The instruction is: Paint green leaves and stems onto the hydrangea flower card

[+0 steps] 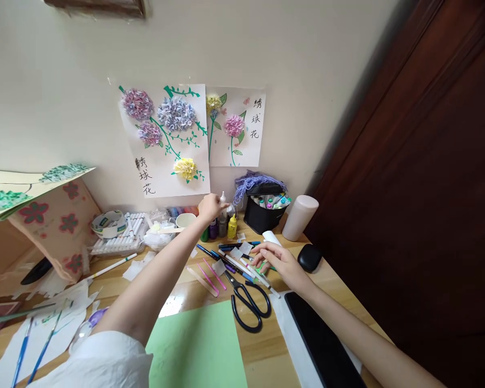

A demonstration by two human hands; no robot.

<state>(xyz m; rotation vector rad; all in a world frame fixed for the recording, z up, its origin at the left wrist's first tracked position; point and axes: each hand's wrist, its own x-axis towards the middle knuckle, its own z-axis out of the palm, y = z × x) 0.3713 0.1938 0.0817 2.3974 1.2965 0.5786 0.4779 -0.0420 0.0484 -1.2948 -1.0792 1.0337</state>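
My left hand (210,208) reaches to the back of the table, fingers curled in, at the tops of several small squeeze bottles. A white nozzle (222,196) rises just beside its thumb; whether the fingers grip that bottle is hidden. Below stand a purple bottle (213,229) and a yellow bottle (231,227). My right hand (278,257) hovers palm down over a pile of pens (238,264), its fingers loosely bent and apart, with nothing seen in them. Black-handled scissors (248,304) lie in front of the pile, near two pink sticks (214,274).
Green paper (198,350) lies at the front, a black phone-like slab (319,339) to its right. Behind are a black marker case (264,210), a white cylinder (300,217) and a black mouse (309,257). Left are a marker tray (117,245), a paper cup (186,220) and brushes (44,345).
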